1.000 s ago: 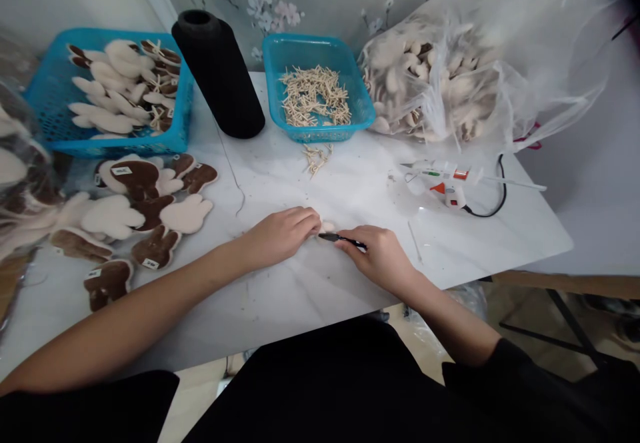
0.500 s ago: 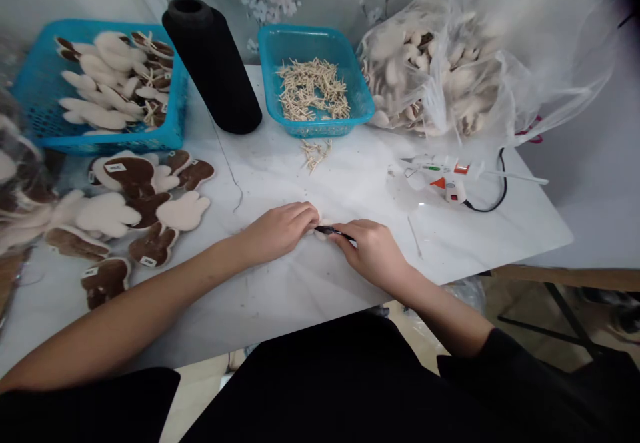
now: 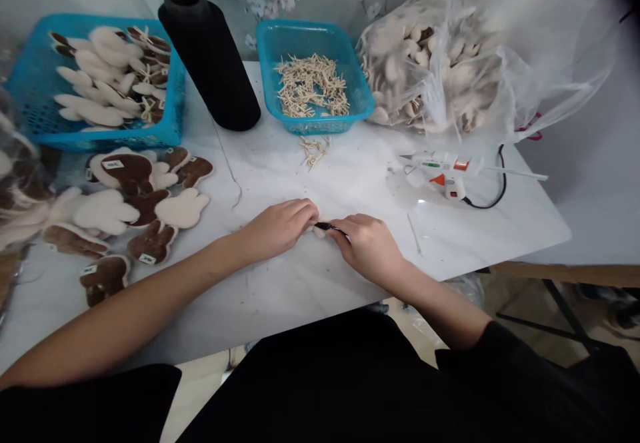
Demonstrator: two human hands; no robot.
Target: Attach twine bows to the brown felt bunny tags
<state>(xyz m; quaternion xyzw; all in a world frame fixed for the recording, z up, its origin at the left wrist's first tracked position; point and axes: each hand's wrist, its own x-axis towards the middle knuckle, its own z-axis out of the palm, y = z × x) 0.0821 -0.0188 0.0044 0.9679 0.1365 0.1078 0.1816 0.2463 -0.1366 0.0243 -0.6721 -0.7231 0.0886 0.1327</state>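
My left hand (image 3: 287, 228) is closed at the middle of the table, its fingertips pinching a small cream plush piece (image 3: 319, 232) that is mostly hidden under both hands. In my right hand (image 3: 369, 244) is a thin black tool (image 3: 325, 226), its dark tip pointing left against the plush piece by the left fingertips. Whether it is tweezers or small snips, I cannot tell. To the left lie several brown and cream rabbit-shaped plush pieces (image 3: 153, 242) with white labels. Just beyond my hands is a little heap of cream cord bits (image 3: 315, 151).
A blue basket (image 3: 173, 106) of plush pieces stands back left, beside a tall black thread cone (image 3: 215, 63). Behind the cord heap, a blue tray (image 3: 367, 106) holds more cord bits. A clear bag (image 3: 440, 90) of plush and a corded glue gun (image 3: 453, 173) are at right.
Both hands stay almost in place, with only slight finger movement around the plush piece and the tool. The view has shifted a little.
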